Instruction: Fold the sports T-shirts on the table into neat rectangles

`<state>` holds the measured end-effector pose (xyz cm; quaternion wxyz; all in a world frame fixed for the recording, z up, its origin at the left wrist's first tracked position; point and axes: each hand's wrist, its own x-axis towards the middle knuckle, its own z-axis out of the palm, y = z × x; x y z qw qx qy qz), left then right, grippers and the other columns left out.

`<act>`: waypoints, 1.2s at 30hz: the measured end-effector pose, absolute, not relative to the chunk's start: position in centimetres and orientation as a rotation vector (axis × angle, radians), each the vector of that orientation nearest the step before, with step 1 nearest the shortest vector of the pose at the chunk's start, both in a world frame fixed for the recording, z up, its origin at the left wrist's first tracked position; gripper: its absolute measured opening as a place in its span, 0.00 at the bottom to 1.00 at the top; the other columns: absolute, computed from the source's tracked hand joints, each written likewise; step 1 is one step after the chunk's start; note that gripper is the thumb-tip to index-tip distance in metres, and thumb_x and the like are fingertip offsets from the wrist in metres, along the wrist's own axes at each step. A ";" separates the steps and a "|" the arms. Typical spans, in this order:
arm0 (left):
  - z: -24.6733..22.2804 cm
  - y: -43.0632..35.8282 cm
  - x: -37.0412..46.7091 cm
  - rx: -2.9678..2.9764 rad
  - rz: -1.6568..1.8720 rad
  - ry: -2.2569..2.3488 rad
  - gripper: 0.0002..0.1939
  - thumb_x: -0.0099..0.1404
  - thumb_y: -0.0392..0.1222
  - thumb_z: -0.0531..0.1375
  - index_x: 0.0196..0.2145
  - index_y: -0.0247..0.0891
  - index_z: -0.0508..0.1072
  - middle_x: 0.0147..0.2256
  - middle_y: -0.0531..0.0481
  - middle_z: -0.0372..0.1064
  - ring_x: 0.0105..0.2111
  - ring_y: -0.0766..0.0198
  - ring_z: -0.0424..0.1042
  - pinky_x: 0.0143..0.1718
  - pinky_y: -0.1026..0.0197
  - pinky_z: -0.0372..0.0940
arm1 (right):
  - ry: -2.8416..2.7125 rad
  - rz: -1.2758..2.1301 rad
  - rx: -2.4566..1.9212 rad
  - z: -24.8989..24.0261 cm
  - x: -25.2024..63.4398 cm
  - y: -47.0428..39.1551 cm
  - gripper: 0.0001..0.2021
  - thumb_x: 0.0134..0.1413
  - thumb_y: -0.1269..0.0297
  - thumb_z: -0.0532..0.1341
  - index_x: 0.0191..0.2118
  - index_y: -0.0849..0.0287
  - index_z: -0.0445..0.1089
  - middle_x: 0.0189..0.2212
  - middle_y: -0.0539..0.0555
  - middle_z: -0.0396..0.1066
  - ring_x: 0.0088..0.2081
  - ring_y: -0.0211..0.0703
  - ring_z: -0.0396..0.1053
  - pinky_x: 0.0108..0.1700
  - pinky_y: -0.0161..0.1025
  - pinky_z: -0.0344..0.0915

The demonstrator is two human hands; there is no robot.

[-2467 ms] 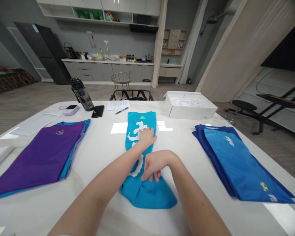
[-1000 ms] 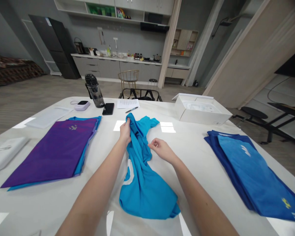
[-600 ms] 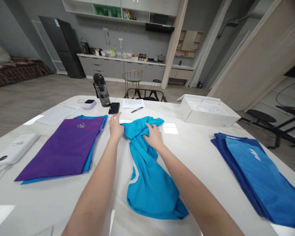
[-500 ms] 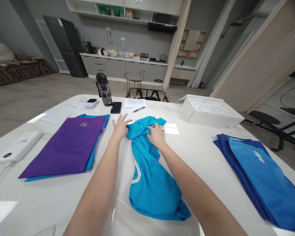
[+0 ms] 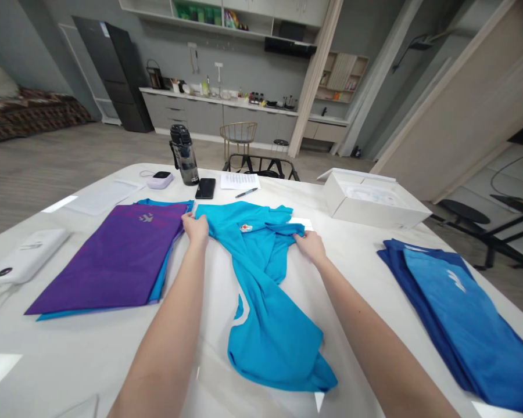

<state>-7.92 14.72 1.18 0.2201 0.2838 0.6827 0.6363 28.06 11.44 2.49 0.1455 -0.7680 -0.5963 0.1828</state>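
A bright blue shirt lies twisted on the white table, its far end spread sideways and a small white-and-red logo showing there. My left hand pinches the far left edge of the shirt, beside the folded purple shirt. At the far right part of the fabric, my right hand grips a raised edge between thumb and fingers. The near end of the shirt rests loosely on the table between my forearms.
Folded blue shirts lie at the right, behind them an open white box. Along the far side are a bottle, a phone, a pen and papers. A white power bank is at the left.
My hands have moved apart, the left one leftward and the right one rightward. The shirt's far end is now wider, and its logo shows.
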 end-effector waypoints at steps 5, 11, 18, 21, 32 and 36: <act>1.4 14.2 -5.0 1.828 1.270 1.895 0.25 0.67 0.32 0.54 0.61 0.36 0.66 0.62 0.37 0.62 0.64 0.52 0.61 0.68 0.51 0.53 | -1.884 0.286 -1.866 2.4 26.7 11.9 0.34 0.55 0.49 0.66 0.64 0.56 0.63 0.55 0.61 0.69 0.55 0.53 0.67 0.50 0.42 0.63; -0.3 14.1 -2.0 2.025 0.471 1.892 0.29 0.75 0.56 0.47 0.65 0.40 0.64 0.70 0.41 0.53 0.71 0.48 0.48 0.70 0.39 0.40 | -2.273 0.053 -1.646 2.8 24.5 12.6 0.08 0.63 0.60 0.62 0.45 0.53 0.75 0.47 0.57 0.75 0.53 0.55 0.67 0.53 0.49 0.60; -0.6 13.9 -2.2 1.976 0.332 2.034 0.38 0.72 0.67 0.39 0.70 0.45 0.58 0.73 0.46 0.43 0.72 0.48 0.42 0.69 0.34 0.37 | -1.724 0.031 -1.900 2.4 33.2 12.6 0.16 0.68 0.59 0.51 0.48 0.60 0.73 0.43 0.61 0.77 0.46 0.54 0.72 0.49 0.44 0.64; -0.4 13.8 -1.9 1.930 0.318 2.085 0.38 0.72 0.66 0.36 0.70 0.47 0.57 0.73 0.48 0.43 0.72 0.48 0.42 0.69 0.33 0.37 | -1.437 -0.019 -2.141 2.7 39.0 12.2 0.18 0.66 0.60 0.51 0.51 0.63 0.72 0.43 0.65 0.76 0.47 0.57 0.72 0.49 0.46 0.64; -0.1 13.3 -1.3 1.728 0.262 2.279 0.41 0.70 0.68 0.34 0.72 0.47 0.53 0.74 0.48 0.37 0.73 0.43 0.35 0.67 0.25 0.33 | -0.980 0.048 -2.679 1.3 48.8 10.8 0.22 0.62 0.55 0.56 0.53 0.67 0.72 0.48 0.76 0.71 0.51 0.69 0.72 0.49 0.58 0.68; -0.1 13.2 -0.9 1.748 0.226 2.301 0.43 0.69 0.69 0.37 0.72 0.43 0.53 0.73 0.43 0.38 0.72 0.39 0.36 0.66 0.24 0.35 | -1.299 -0.325 -2.488 1.3 45.9 10.3 0.20 0.63 0.64 0.53 0.57 0.67 0.67 0.50 0.73 0.69 0.52 0.63 0.71 0.50 0.55 0.66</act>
